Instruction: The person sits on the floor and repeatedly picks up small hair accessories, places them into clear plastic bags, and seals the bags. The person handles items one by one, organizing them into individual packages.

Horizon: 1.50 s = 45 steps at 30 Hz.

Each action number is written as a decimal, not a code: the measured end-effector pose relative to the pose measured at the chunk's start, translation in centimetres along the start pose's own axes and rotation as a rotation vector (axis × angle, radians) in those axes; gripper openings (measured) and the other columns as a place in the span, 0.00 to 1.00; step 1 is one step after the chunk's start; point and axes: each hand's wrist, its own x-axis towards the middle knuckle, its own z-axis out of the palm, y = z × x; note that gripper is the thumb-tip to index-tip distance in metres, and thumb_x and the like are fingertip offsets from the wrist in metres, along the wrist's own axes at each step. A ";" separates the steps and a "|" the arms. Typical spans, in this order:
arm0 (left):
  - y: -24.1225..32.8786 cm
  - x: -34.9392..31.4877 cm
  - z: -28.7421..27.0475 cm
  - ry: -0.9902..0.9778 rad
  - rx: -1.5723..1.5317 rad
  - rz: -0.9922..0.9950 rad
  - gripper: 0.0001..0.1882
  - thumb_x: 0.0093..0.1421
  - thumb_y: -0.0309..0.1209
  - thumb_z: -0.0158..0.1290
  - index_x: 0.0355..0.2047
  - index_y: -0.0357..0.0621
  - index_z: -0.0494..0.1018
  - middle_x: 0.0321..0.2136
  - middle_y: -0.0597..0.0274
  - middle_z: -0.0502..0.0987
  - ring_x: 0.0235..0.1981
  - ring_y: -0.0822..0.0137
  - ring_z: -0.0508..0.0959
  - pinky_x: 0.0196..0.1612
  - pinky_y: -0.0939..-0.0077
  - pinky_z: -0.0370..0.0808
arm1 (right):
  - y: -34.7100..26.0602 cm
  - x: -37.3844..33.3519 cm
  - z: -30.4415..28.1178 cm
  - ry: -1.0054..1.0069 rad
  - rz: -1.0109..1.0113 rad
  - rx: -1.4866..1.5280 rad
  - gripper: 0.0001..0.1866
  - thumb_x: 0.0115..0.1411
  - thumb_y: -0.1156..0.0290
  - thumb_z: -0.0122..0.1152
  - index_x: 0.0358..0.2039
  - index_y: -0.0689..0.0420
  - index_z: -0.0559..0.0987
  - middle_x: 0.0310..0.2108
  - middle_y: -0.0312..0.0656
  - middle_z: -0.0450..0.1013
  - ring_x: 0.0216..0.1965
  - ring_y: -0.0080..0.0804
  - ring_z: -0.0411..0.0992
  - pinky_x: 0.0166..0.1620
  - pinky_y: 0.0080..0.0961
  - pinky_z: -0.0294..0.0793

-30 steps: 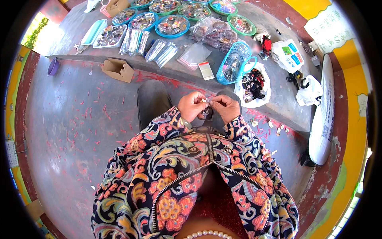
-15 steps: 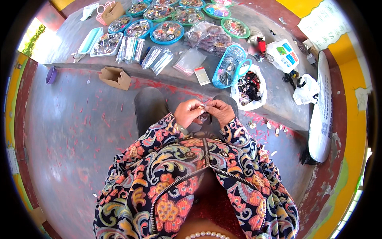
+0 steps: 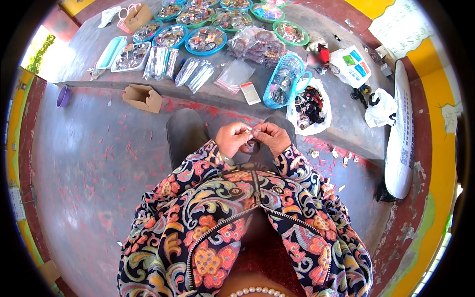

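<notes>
My left hand [image 3: 231, 140] and my right hand [image 3: 273, 138] meet above my lap, fingertips almost touching. Both are closed in a pinch on one small item [image 3: 251, 146]. A pale, shiny edge shows between the fingertips, and a dark brownish part hangs below them. Its kind is too small and too covered by the fingers to make out. Past my knees, on the raised ledge, lie clear plastic bags [image 3: 234, 74] and a small flat device with a white face and red end [image 3: 250, 93].
A blue basket [image 3: 284, 81] and a white bag of dark pieces [image 3: 324, 126] stand front right on the ledge. Round trays of packed small goods [image 3: 206, 40] fill the back. An open cardboard box [image 3: 142, 97] and a purple bowl [image 3: 63, 96] are at left. Red scraps litter the floor.
My fingertips have shifted slightly around the small item, and less of the pale part shows between them. Both hands stay in the same place above my lap.
</notes>
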 end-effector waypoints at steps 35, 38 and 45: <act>-0.5 0.0 -0.5 -0.122 0.250 -0.080 0.09 0.51 0.26 0.52 0.31 0.31 0.72 0.27 0.63 0.75 0.29 0.78 0.72 0.34 0.85 0.68 | -1.6 -0.4 -0.5 0.089 0.256 0.222 0.09 0.47 0.72 0.61 0.29 0.62 0.76 0.24 0.38 0.73 0.24 0.22 0.69 0.27 0.16 0.67; -0.8 0.2 -0.7 -0.159 0.320 -0.086 0.10 0.51 0.26 0.52 0.32 0.31 0.72 0.27 0.62 0.75 0.29 0.78 0.72 0.33 0.85 0.68 | -0.8 -0.3 -0.9 0.108 0.247 0.207 0.09 0.48 0.71 0.61 0.28 0.62 0.76 0.24 0.38 0.73 0.23 0.22 0.69 0.26 0.15 0.66; -1.0 0.3 -0.7 -0.113 0.243 -0.158 0.11 0.46 0.27 0.56 0.29 0.32 0.74 0.22 0.64 0.75 0.23 0.79 0.70 0.28 0.85 0.67 | -0.6 -0.5 -1.2 0.231 0.108 0.221 0.11 0.47 0.65 0.62 0.26 0.61 0.77 0.22 0.36 0.72 0.22 0.20 0.65 0.28 0.16 0.63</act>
